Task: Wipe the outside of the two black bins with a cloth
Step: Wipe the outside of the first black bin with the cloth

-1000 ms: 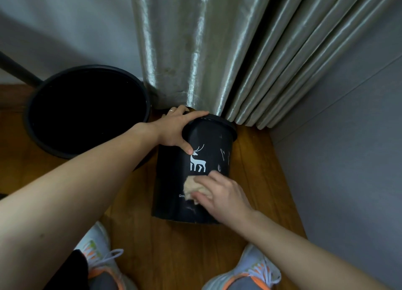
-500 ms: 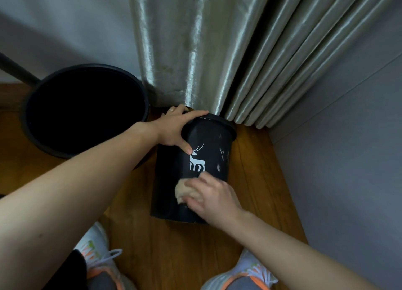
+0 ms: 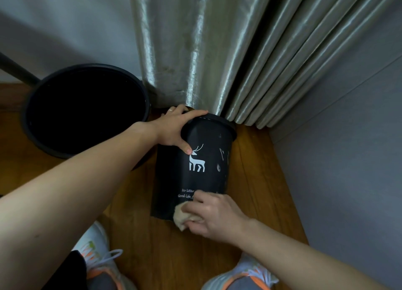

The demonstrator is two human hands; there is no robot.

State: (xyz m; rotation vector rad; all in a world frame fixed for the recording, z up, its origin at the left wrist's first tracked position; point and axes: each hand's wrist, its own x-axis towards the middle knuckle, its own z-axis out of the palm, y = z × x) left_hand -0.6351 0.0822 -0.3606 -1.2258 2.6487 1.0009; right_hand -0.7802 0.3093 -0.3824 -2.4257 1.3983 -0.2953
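Deer bin (image 3: 202, 176): stood at frame centre on the wood floor (image 3: 256, 181), rim at 12 o'clock touching the curtain (image 3: 195, 50).
Left hand (image 3: 176, 127): you gripped the deer bin's rim at its 10 o'clock, fingers curled over the top, thumb pressed beside the white deer.
Right hand (image 3: 214, 215): your fingers closed around the cloth (image 3: 181, 216), pressing it to the bin's base at 6 o'clock.
Big bin (image 3: 87, 109): sat at 9 o'clock of the deer bin, just beside it.
Shoes (image 3: 97, 259): yours, at 6 o'clock.
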